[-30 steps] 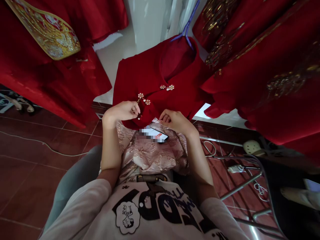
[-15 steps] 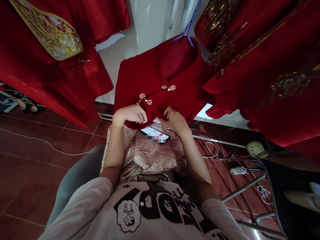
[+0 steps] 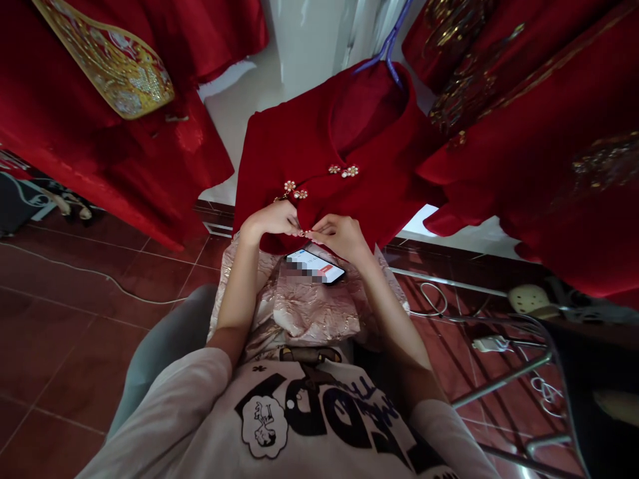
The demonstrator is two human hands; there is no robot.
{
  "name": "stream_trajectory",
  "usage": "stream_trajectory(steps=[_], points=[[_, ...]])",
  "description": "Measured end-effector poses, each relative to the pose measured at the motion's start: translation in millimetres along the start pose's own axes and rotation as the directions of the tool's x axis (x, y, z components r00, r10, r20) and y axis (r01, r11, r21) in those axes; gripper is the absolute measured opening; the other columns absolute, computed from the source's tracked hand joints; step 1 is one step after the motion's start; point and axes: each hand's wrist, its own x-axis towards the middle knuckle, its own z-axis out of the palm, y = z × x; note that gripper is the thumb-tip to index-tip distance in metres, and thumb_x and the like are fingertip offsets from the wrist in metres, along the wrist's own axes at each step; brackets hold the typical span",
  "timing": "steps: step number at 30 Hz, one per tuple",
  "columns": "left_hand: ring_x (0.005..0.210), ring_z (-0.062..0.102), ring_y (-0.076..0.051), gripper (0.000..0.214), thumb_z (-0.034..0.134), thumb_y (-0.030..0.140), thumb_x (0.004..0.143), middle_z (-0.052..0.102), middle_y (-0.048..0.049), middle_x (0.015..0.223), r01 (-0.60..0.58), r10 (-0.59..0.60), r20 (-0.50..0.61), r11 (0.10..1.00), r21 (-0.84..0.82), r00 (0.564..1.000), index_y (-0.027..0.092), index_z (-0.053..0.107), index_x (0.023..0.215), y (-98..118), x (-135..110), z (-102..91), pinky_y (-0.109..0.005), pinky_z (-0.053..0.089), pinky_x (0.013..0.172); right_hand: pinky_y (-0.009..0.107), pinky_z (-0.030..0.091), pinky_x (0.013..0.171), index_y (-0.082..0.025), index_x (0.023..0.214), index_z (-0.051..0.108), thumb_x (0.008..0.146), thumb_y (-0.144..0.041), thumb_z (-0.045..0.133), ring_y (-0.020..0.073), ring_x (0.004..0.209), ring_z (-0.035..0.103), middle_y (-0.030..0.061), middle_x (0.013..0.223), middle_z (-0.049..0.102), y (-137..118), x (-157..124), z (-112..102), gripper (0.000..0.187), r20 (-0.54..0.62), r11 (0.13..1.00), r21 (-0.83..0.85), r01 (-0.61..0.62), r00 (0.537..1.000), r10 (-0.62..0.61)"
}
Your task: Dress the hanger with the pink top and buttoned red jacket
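Note:
A red jacket (image 3: 279,150) hangs in front of me from a purple hanger (image 3: 387,53). Beaded flower clasps (image 3: 343,171) sit along its slanted front opening. Near the jacket's lower front, my left hand (image 3: 274,218) and my right hand (image 3: 342,236) meet, fingertips pinching a small beaded clasp (image 3: 303,233). My fingers partly cover this clasp, so whether it is fastened cannot be made out. Just below the hands, a phone (image 3: 315,265) with a lit screen lies on shiny pink fabric (image 3: 314,309) across my lap.
More red garments hang at the left (image 3: 200,133) and right (image 3: 524,179), with gold embroidery. A metal-framed chair (image 3: 504,380) stands at the right. On the tiled floor are a white cable (image 3: 114,287), a plug adapter (image 3: 492,343) and a pale clog (image 3: 529,299).
My hands have come together at the jacket's front edge, where they were apart before. Both now pinch the small clasp. The whole view has shifted slightly.

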Motion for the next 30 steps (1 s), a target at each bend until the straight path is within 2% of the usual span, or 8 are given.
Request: stream_trajectory(steps=[4,9,13,18,21,24,26,30], points=[[0.082,0.08,-0.017,0.01,0.078,0.005,0.078,0.084,-0.0074,0.089,0.01,-0.011,-0.032,0.999,-0.051,0.999,0.012,0.082,0.083,2.2,-4.0,-0.8,-0.023,0.06,0.076,0.031,0.064,0.081,-0.02,0.079,0.071,0.084,-0.023,0.083,0.0219,0.087,0.082,0.0084,0.093,0.085,7.2,6.4,11.7,0.013,-0.056,1.0,-0.002,-0.024,0.998,0.024],[0.078,0.079,-0.018,0.003,0.084,0.01,0.076,0.083,-0.0081,0.083,0.031,-0.029,-0.1,0.999,0.017,0.995,0.011,0.081,0.076,5.4,-3.6,0.4,-0.022,0.057,0.069,0.03,0.063,0.083,-0.02,0.079,0.07,0.086,-0.019,0.082,0.0222,0.088,0.083,0.0074,0.094,0.086,6.2,8.5,17.8,0.013,-0.106,0.999,-0.045,-0.027,0.994,0.022],[0.076,0.08,-0.018,0.009,0.081,0.006,0.073,0.083,-0.0059,0.08,-0.015,0.016,-0.121,1.0,0.013,0.993,0.013,0.083,0.077,0.9,-1.8,0.1,-0.021,0.059,0.068,0.033,0.063,0.086,-0.022,0.08,0.068,0.088,-0.02,0.08,0.0232,0.09,0.083,0.0068,0.096,0.086,7.0,8.9,21.7,0.014,-0.113,0.997,-0.08,-0.004,0.994,-0.005],[0.075,0.081,-0.018,0.02,0.071,-0.002,0.074,0.083,-0.0055,0.077,0.04,-0.046,-0.064,0.996,-0.08,0.997,0.012,0.084,0.079,-0.9,-1.9,-0.5,-0.022,0.062,0.069,0.032,0.063,0.086,-0.022,0.082,0.065,0.091,-0.018,0.074,0.0224,0.09,0.082,0.008,0.098,0.084,12.6,10.6,27.4,0.013,-0.122,0.994,-0.111,0.02,0.992,-0.034],[0.077,0.081,-0.017,0.026,0.065,-0.006,0.075,0.083,-0.0059,0.078,0.062,-0.071,-0.084,0.993,-0.1,0.994,0.01,0.084,0.083,2.1,-3.1,0.6,-0.022,0.062,0.069,0.032,0.062,0.086,-0.02,0.084,0.064,0.092,-0.018,0.072,0.0213,0.089,0.081,0.0099,0.099,0.083,17.5,12.8,28.6,0.011,-0.143,0.989,-0.143,0.04,0.988,-0.06],[0.079,0.081,-0.017,0.032,0.061,-0.009,0.074,0.084,-0.0066,0.083,0.118,-0.13,-0.097,0.986,-0.118,0.987,0.009,0.083,0.09,6.4,-7.6,1.0,-0.021,0.062,0.069,0.032,0.062,0.08,-0.019,0.088,0.066,0.087,-0.02,0.077,0.0203,0.084,0.079,0.0097,0.1,0.082,19.9,13.4,21.6,0.011,-0.102,0.987,-0.143,0.072,0.991,-0.087],[0.078,0.08,-0.017,0.032,0.064,-0.007,0.073,0.084,-0.0065,0.085,0.154,-0.16,-0.077,0.985,-0.08,0.984,0.009,0.083,0.093,9.5,-12.7,-0.2,-0.022,0.062,0.069,0.031,0.062,0.074,-0.019,0.093,0.069,0.084,-0.024,0.079,0.019,0.079,0.077,0.0086,0.102,0.082,17.3,10.8,11.1,0.014,-0.105,0.987,-0.11,0.118,0.986,-0.129],[0.074,0.078,-0.019,0.029,0.067,-0.003,0.071,0.082,-0.0042,0.077,0.21,-0.205,-0.055,0.972,0.106,0.977,0.012,0.085,0.088,17.1,-21.1,-2.6,-0.023,0.06,0.067,0.031,0.059,0.072,-0.021,0.096,0.072,0.094,-0.037,0.07,0.0164,0.075,0.075,0.0058,0.097,0.082,3.3,-0.7,-14.7,0.017,-0.272,0.969,-0.066,0.237,0.93,-0.246]])
